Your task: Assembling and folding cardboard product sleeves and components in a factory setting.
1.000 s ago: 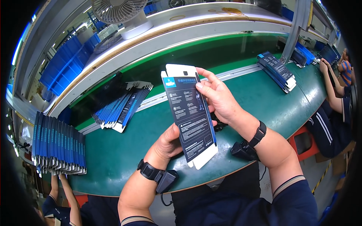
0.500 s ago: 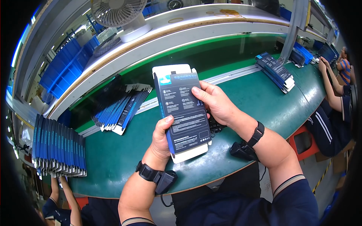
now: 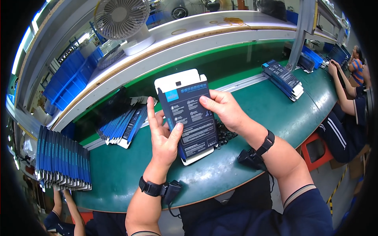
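Observation:
A dark blue flat carton (image 3: 191, 118) stands tilted in front of me over the table, its printed back toward me and white flaps out at top and bottom. My right hand (image 3: 226, 108) grips its right edge, thumb on the printed face and fingers behind. At the left edge is my left hand (image 3: 163, 135), fingers stretched up and apart, only its thumb resting on the carton's face. Partly covered by the carton, small black parts (image 3: 225, 135) lie on the table.
On the green table (image 3: 118, 173) are a row of flat cartons (image 3: 63, 159) at left, a fanned pile (image 3: 124, 122) behind it, and a stack (image 3: 282, 78) at right. A white fan (image 3: 122, 19) stands on the shelf. Other people sit at both sides.
My left hand has loosened from the carton's edge and its fingers have spread upward. The carton has tipped, showing more of its white top flap; my right hand keeps its grip.

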Tool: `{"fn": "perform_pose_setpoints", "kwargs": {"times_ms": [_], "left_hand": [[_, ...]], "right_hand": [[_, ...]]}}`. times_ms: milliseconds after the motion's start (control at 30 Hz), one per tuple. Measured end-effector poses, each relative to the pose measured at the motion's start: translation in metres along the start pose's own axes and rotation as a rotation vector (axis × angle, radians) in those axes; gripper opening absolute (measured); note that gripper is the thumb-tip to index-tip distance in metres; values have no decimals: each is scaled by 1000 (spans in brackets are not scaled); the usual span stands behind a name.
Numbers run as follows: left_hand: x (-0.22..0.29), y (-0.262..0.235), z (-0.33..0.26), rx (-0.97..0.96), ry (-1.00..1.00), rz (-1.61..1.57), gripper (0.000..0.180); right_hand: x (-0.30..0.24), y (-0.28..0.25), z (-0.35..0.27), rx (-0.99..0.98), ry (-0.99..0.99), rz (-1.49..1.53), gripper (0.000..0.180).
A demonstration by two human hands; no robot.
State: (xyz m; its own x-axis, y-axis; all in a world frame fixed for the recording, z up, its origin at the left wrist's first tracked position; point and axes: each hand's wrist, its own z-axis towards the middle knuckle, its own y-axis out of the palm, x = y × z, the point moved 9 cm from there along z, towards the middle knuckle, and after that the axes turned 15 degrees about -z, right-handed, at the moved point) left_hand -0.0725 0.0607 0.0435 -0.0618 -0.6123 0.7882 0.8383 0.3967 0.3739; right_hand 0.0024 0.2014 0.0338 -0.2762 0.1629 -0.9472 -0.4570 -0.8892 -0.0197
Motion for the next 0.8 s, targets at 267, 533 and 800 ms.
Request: {"fn": "perform_pose_setpoints", "kwargs": {"times_ms": [267,533,800], "left_hand": [[0,-8,3,11,-26,-29,72],[-14,-32,4,119,-147,-183,51],[-20,-36,2,139,-155,-177,44]], "right_hand": [[20,13,-3,-54,128,-67,33],[6,8,-7,53,20,-278,50],[6,10,-5,13,22,-178,37]]}}
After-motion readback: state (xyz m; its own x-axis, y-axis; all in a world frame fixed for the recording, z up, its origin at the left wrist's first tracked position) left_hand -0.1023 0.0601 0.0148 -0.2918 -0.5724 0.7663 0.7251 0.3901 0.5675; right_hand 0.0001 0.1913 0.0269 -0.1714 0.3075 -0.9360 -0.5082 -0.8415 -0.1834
